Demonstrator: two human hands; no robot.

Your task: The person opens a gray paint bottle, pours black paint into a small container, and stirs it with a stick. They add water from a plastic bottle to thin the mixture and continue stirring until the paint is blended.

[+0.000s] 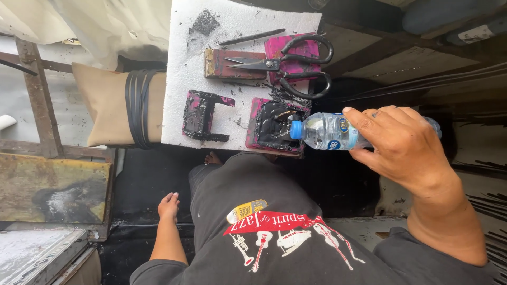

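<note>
My right hand (404,145) grips a small clear plastic bottle (325,132) with a blue cap, held sideways. The capped end points left, over a pink block (274,126) smeared with black paste. That block sits at the near edge of a white foam board (182,79). My left hand (169,206) hangs low at the left beside my grey printed shirt; it holds nothing, and its fingers are relaxed. A bare foot (213,157) shows just below the board.
On the board lie large black scissors (293,63), a thin black stick (252,37), a reddish block (227,63), another pink block (293,50) and a black-coated bracket shape (202,115). A tan cushion with black bands (119,108) and a rusty metal frame (37,89) are at the left.
</note>
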